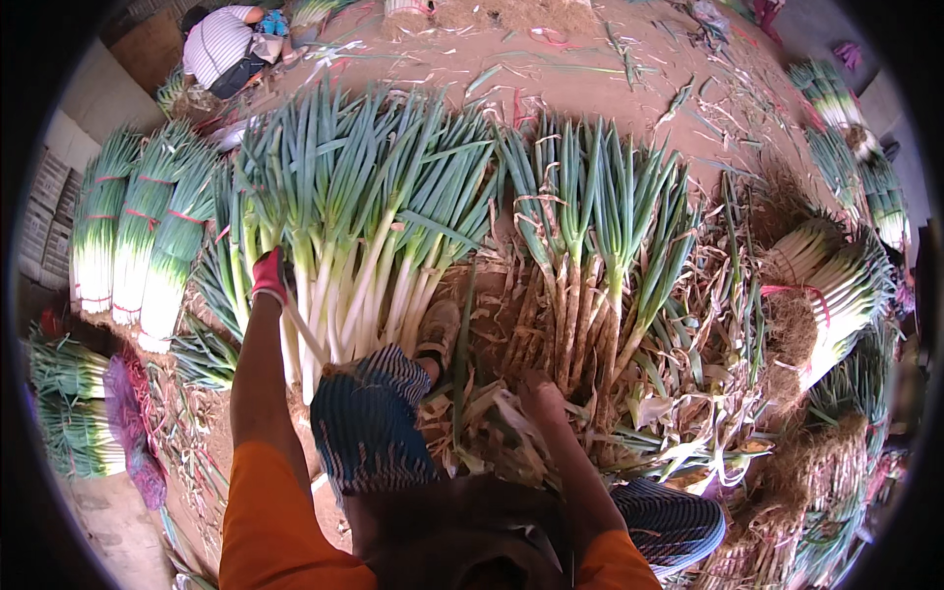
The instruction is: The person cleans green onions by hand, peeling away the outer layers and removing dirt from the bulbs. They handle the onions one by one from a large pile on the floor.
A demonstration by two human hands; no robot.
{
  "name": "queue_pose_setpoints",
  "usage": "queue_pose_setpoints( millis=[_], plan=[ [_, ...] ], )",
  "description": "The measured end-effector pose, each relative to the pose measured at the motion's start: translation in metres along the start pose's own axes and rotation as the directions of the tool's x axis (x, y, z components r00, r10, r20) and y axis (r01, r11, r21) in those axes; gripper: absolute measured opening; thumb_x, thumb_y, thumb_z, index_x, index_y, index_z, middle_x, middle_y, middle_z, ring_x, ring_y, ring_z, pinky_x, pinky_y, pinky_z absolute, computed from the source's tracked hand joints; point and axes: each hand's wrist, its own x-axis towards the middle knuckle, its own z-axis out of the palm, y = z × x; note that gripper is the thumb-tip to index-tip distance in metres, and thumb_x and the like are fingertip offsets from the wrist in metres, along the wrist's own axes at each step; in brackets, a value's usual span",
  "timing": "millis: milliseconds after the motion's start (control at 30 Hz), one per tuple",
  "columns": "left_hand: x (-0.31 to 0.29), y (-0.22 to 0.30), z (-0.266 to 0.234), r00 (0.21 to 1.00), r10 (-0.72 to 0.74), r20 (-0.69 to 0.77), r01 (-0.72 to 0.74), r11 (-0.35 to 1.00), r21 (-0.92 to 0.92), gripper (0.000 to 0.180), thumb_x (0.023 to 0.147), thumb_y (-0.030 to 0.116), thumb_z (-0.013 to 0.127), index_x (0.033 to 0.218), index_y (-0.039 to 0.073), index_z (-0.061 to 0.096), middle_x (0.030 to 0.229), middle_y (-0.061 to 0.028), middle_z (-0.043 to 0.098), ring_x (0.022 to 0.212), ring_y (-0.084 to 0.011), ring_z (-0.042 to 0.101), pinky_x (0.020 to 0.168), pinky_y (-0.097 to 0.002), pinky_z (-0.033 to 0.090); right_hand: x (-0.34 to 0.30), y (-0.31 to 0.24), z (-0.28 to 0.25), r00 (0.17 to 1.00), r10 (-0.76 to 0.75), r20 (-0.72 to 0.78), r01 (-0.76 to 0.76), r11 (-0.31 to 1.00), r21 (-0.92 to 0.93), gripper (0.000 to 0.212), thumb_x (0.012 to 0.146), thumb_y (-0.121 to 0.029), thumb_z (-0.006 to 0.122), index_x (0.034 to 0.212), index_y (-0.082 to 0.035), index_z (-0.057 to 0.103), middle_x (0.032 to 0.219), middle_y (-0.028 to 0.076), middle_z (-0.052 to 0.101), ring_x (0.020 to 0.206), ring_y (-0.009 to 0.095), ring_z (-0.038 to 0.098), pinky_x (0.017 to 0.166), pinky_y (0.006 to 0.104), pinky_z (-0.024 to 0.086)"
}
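My left hand, in a red glove, is closed around a long green onion whose pale stem slants down toward my knee. It is at the left side of a wide pile of cleaned green onions with white stems and green tops. My right hand is low among dry peelings, beside the root ends of uncleaned green onions with brown, soil-covered skins. Its fingers look curled; what they hold, if anything, is hidden.
Tied bundles of green onions stand at the left, above more bundles and a purple net bag. At right lie rooted bundles. Loose peelings cover the ground. Another person crouches at the far left.
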Motion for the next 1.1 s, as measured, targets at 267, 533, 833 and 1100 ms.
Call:
queue_pose_setpoints(
  millis=[267, 533, 833, 1100],
  plan=[
    [-0.006, 0.024, 0.057, 0.985, 0.171, -0.006, -0.159, 0.928, 0.336, 0.027, 0.087, 0.035, 0.056, 0.096, 0.010, 0.059, 0.057, -0.0037, 0.053, 0.040, -0.0164, 0.048, 0.038, -0.0336, 0.039, 0.096, 0.039, 0.055, 0.973, -0.018, 0.229, 0.099, 0.932, -0.348, 0.046, 0.088, -0.025, 0.044, 0.132, -0.012, 0.042, 0.141, 0.026, 0.027, 0.115, 0.042, 0.047, 0.090, 0.0488, 0.045],
    [-0.049, -0.038, 0.038, 0.768, 0.640, -0.027, -0.377, 0.485, 0.789, 0.037, 0.075, 0.022, 0.065, 0.107, 0.006, 0.058, 0.095, -0.0164, 0.061, 0.085, -0.0351, 0.059, 0.075, -0.0394, 0.048, 0.108, 0.011, 0.060, 0.832, 0.140, 0.537, 0.144, 0.881, -0.451, 0.052, 0.092, -0.026, 0.042, 0.141, -0.015, 0.027, 0.144, 0.029, 0.015, 0.115, 0.039, 0.046, 0.083, 0.0512, 0.047],
    [-0.208, 0.071, 0.140, 0.516, 0.360, 0.777, -0.622, 0.781, 0.051, 0.029, 0.088, 0.010, 0.055, 0.117, 0.004, 0.053, 0.104, -0.0047, 0.056, 0.093, -0.0137, 0.056, 0.080, -0.0280, 0.047, 0.136, 0.054, 0.086, 0.774, 0.165, 0.612, 0.206, 0.848, -0.488, 0.045, 0.087, -0.022, 0.050, 0.130, -0.012, 0.042, 0.126, 0.024, 0.044, 0.097, 0.037, 0.058, 0.071, 0.0478, 0.051],
    [-0.337, 0.082, 0.157, 0.237, 0.194, 0.952, -0.637, 0.771, 0.002, 0.037, 0.088, 0.020, 0.057, 0.119, 0.003, 0.050, 0.108, -0.0126, 0.058, 0.101, -0.0248, 0.059, 0.084, -0.0328, 0.047, 0.112, 0.031, 0.055, 0.795, 0.265, 0.545, 0.112, 0.820, -0.562, 0.043, 0.082, -0.021, 0.058, 0.123, -0.012, 0.049, 0.113, 0.015, 0.058, 0.085, 0.032, 0.063, 0.056, 0.0478, 0.053]
  ],
)
